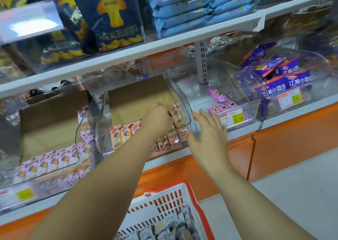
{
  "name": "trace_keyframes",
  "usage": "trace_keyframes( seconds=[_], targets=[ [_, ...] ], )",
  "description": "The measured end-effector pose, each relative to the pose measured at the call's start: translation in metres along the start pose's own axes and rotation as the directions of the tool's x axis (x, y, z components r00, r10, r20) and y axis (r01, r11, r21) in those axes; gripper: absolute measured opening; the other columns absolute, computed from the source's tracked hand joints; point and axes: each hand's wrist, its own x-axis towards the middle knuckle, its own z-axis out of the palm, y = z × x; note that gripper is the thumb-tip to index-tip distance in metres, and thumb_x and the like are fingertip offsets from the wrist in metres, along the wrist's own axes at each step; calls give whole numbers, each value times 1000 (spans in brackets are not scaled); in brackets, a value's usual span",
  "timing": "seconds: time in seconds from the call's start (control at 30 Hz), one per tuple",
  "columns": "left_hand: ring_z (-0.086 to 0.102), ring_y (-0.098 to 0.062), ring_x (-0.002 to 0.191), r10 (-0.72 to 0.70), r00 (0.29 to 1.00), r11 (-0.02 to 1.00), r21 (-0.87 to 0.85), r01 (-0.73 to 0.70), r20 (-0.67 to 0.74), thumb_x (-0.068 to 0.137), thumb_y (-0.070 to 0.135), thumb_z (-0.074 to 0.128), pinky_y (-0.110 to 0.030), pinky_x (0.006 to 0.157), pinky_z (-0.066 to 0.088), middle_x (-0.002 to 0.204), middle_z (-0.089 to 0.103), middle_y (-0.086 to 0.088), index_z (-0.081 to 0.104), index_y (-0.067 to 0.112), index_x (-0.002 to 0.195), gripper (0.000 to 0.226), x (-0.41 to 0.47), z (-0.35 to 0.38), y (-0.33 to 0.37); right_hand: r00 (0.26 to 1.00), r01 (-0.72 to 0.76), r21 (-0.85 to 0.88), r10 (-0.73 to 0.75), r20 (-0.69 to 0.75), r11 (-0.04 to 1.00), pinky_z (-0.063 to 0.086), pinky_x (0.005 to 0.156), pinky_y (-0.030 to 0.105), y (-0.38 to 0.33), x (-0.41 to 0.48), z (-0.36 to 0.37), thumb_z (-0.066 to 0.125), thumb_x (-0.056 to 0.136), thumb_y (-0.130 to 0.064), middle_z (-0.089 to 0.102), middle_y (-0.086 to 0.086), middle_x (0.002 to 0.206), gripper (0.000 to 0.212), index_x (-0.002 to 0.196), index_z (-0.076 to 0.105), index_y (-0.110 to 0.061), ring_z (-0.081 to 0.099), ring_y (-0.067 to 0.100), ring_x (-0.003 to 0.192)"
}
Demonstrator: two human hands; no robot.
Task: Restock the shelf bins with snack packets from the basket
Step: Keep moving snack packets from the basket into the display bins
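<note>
Snack packet (177,118), standing with its long axis upright at the right end of the row, is pinched by the curled fingers (167,111) of the left hand (159,119) inside the clear bin (181,97) at frame centre. Just right of it, outside the bin's front corner, the right hand (208,130) hovers with fingers spread, holding nothing. The basket (182,192) of spare packets sits at bottom centre, below both arms, so the free right hand looks better placed to fetch next.
</note>
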Motion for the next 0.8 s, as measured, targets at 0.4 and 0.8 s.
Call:
trace_keyframes(
  seconds=[0.4, 0.8],
  targets=[
    [53, -3, 88, 96, 924, 932, -292, -214, -370, 95, 7, 47, -18, 75, 43, 101, 60, 6, 64, 15, 110, 24, -173, 42, -108, 740, 254, -33, -172, 650, 967, 49, 83, 23, 21, -93, 63, 48, 96, -19, 66, -6, 117, 28, 119, 63, -22, 61, 12, 102],
    [38, -17, 133, -61, 817, 980, -121, 159, 574, 101, 33, 43, -31, 108, 31, 149, 37, 4, 44, 26, 140, 41, -278, 167, -220, 81, 397, -201, 184, 980, 895, 33, 58, 19, 58, -147, 134, 57, 90, -10, 57, -9, 63, 28, 64, 58, -21, 48, 10, 60]
  ],
)
